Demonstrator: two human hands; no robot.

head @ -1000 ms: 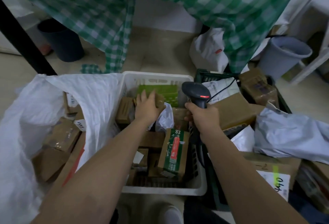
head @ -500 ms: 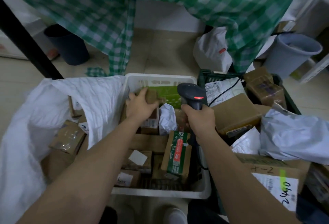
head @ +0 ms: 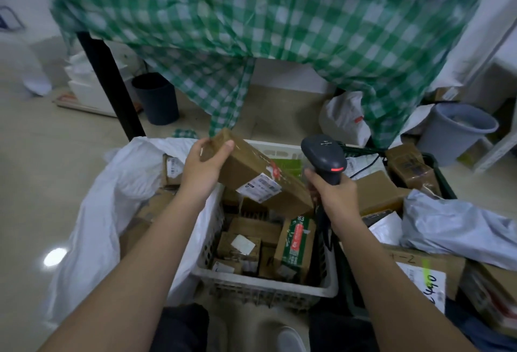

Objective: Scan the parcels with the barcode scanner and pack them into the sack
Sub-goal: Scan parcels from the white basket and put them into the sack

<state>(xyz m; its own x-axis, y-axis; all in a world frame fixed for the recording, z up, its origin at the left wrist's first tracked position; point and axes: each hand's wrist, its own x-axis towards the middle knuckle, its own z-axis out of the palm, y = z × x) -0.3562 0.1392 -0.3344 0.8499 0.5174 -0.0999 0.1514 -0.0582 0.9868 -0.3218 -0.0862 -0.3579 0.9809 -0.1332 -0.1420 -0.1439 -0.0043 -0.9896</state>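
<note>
The sack (head: 92,206) stands at the far left, its white mouth folded open, with several brown parcels already inside. Its near edge lies against the white basket (head: 268,291), which holds the parcels not yet scanned.

The left hand (head: 202,168) grips a brown box (head: 251,172) by its upper left end, thumb on the top face and fingers curled round the far edge. The box is held above the basket, tilted, with its lower right end pointing down toward the right hand. The white label (head: 258,187) faces up and toward the viewer.

The right hand (head: 333,197) is closed round the handle of the barcode scanner (head: 324,157), just beside the lower end of the box. The scanner head points away and slightly left, and a red light shows on its near side. Whether the window bears on the label cannot be told from this view.

Procedure for the scan, as judged from this position:
- Hold the box steady; keep the fingers off the label.
- Turn the scanner head down and left until its window faces the label squarely.
- Keep the label flat to the beam; tape glare may spoil the read.
- After the read, carry the box left over the basket rim and lower it into the sack mouth.

At the right, a dark crate (head: 436,164) holds further boxes and a grey mailing bag (head: 458,228).
</note>
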